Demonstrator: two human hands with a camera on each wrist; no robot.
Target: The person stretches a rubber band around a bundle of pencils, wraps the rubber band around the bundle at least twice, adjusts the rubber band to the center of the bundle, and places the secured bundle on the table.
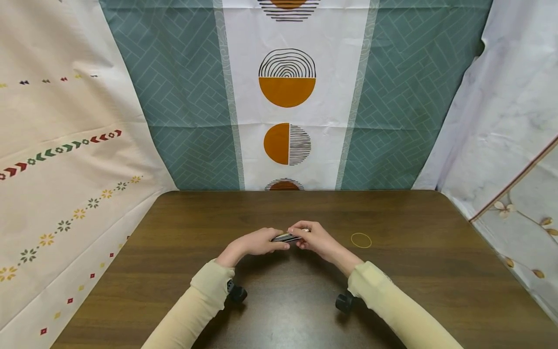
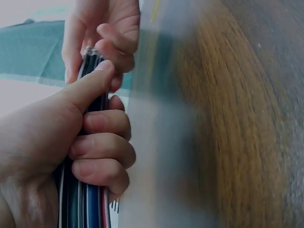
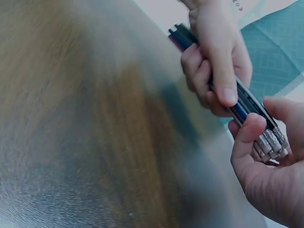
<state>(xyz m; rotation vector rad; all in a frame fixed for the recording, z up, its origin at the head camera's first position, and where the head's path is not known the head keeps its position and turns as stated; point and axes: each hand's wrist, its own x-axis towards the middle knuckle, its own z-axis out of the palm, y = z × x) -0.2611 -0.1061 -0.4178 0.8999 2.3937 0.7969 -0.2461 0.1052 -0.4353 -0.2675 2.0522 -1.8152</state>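
Observation:
A bundle of dark pencils [image 3: 247, 102] with silver ferrules and eraser ends is held above the table between both hands. Around its middle my left hand [image 1: 259, 241] is wrapped, fingers curled and thumb along the shafts; blue, black and red barrels show below the palm in the left wrist view. My right hand [image 1: 317, 240] is at the eraser end, its thumb and fingers bent around the ferrules [image 3: 270, 142]. On the table to the right of my right hand lies a thin yellow rubber band [image 1: 361, 240], a loose oval.
The brown wooden table [image 1: 414, 281] runs back to a green and white patterned curtain [image 1: 187, 97]. Pale printed cloths hang at the left [image 1: 65, 145] and right [image 1: 514, 121]. Black wrist cameras are strapped below both sleeves.

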